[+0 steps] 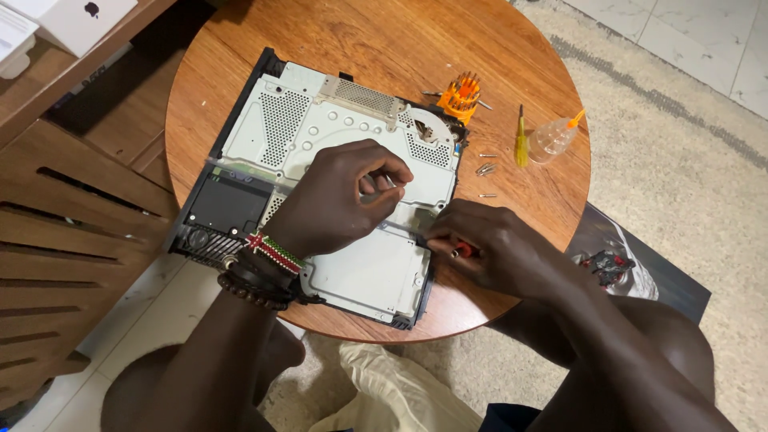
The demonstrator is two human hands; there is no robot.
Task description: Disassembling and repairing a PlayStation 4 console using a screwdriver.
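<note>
Round wooden table [240,72] fills upper centre. Opened game console with perforated grey metal shield [320,128] spans centre, lower corner overhanging table's near edge; could tip. Left hand [336,200] curled, fingertips pinched, contents unclear. Right hand [496,244] grips red-handled screwdriver [462,250], centre-right. Loose screws [485,169] near right rim; could roll off. Free room upper table.

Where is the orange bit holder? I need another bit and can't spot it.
The orange bit holder stands on the round wooden table at the far right corner of the opened console, left of the yellow screwdriver.
</note>
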